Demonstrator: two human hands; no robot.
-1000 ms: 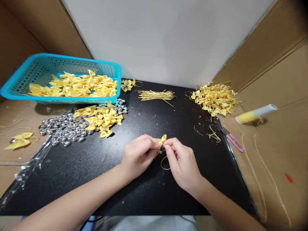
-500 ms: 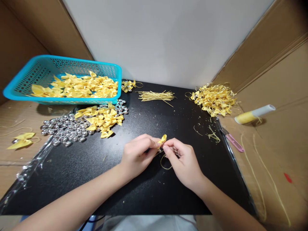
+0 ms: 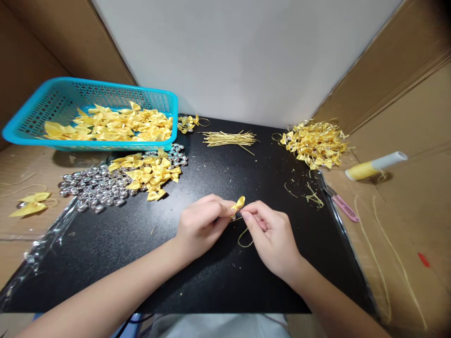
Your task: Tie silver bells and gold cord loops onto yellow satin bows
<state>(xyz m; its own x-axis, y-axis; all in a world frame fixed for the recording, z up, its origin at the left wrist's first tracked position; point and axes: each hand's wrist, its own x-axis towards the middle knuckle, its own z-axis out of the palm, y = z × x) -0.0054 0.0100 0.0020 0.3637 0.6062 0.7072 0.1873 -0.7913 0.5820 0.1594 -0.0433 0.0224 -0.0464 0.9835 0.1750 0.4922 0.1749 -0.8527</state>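
Observation:
My left hand [image 3: 199, 225] pinches a small yellow ribbon bow [image 3: 238, 204] above the black mat [image 3: 141, 249]. My right hand [image 3: 271, 237] meets it from the right, fingers pinched on a thin gold cord [image 3: 244, 238] that loops down under the bow. Both hands hover near the middle of the mat, close to its front half.
A blue basket [image 3: 42, 110] of yellow bows stands at back left. In front of it lie loose bows [image 3: 151, 171] and silver beads [image 3: 93, 185]. Cut gold cords [image 3: 229, 138] lie at the back. Bows with cords attached [image 3: 315, 143] are piled at back right. A thread spool [image 3: 375, 165] and pink clippers [image 3: 345, 209] rest on cardboard at right.
The right hand's fingers have shifted a little lower and closer to the bow, and the cord loop has moved slightly right. The left hand holds nearly still.

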